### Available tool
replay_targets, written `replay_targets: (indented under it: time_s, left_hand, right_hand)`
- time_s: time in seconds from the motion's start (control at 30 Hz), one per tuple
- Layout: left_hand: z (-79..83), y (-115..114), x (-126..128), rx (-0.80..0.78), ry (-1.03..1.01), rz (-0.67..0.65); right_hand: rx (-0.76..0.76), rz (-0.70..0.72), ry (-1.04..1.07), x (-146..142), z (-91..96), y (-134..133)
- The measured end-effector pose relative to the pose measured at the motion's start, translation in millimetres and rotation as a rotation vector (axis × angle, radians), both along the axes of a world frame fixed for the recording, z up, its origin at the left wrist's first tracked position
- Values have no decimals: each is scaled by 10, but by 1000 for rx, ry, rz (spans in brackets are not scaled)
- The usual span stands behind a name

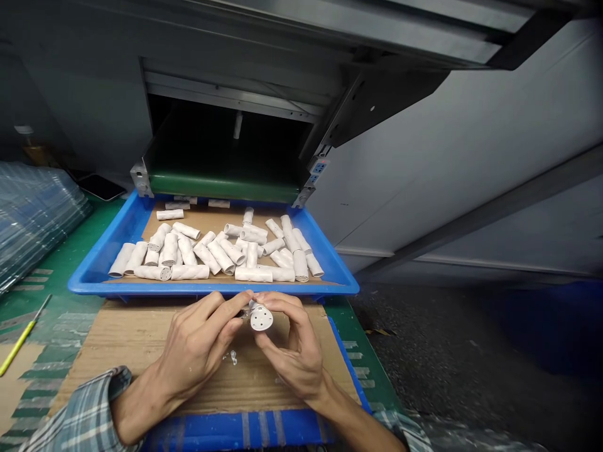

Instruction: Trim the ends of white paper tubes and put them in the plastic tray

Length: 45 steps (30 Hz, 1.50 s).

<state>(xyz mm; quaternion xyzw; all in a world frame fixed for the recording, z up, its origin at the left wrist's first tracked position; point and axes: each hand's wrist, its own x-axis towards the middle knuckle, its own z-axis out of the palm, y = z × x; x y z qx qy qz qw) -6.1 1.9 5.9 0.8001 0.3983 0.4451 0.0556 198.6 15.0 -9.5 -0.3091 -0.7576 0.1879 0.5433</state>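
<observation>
My right hand [294,345] is closed around a short white tube [261,318], its round end with small dark holes turned toward me. Beside it my left hand [202,339] is pinched, its fingertips against the tube's left side. A small dark, shiny thing shows between those left fingers, too hidden to name. Below the hands, small white scraps [233,358] lie on a cardboard sheet [155,333]. Just beyond stands a blue tray [211,289] holding many similar white tubes [190,272], lying and leaning on one another on a cardboard liner.
A green conveyor belt [221,183] ends over the tray's far side, with one white tube [238,125] on it. To the left are a yellow-handled pointed tool [19,345], clear plastic packaging [38,220] and a dark phone-like slab [100,186]. A metal frame [424,31] hangs overhead.
</observation>
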Motion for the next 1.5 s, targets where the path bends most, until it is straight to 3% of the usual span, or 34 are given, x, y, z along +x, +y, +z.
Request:
replay_targets:
  time_s: [0.57, 1.5]
  left_hand:
    - [23, -11, 8, 85, 0, -113]
    - [-49, -11, 30, 27, 8, -31]
  right_hand:
    - [-98, 94, -7, 7, -2, 3]
    - [116, 7, -39, 4, 40, 23]
